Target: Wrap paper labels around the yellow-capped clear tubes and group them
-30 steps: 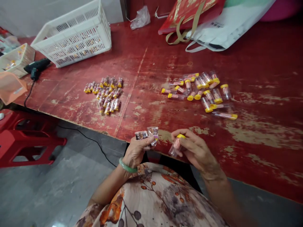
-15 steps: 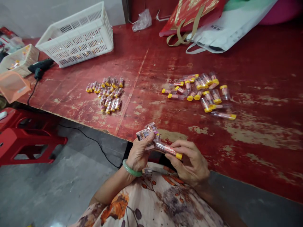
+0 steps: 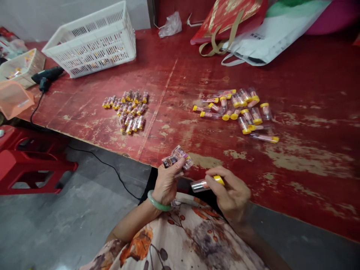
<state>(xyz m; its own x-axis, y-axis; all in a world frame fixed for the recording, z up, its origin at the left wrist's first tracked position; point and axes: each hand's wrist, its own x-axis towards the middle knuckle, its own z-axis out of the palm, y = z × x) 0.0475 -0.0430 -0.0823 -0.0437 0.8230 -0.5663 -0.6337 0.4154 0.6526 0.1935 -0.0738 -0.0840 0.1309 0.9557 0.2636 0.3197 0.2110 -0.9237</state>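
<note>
My left hand (image 3: 168, 178), with a green bangle on the wrist, is closed on several small printed cards (image 3: 176, 157), the thumb pressing on top. A clear tube (image 3: 200, 186) with a yellow cap is pinched in my right hand (image 3: 232, 191), its clear end pointing left toward the other hand but apart from it. Fingers cover part of its cap end. Beyond my right hand lies a loose group of similar yellow-capped tubes (image 3: 246, 122) with red-and-white labels. Farther left on the table, more tubes (image 3: 131, 110) with darker contents lie packed close together in rows.
The worn red table (image 3: 180, 93) runs in front of me. A white plastic crate (image 3: 95, 47), a small basket (image 3: 33, 69) and a black corded tool (image 3: 47, 77) are at the left. Bags (image 3: 270, 41) lie at the back right. Red stools (image 3: 36, 165) stand on the floor at left.
The tube in my right hand has moved right, away from the cards in my left hand. My left hand has stayed nearly in place, still gripping the cards.
</note>
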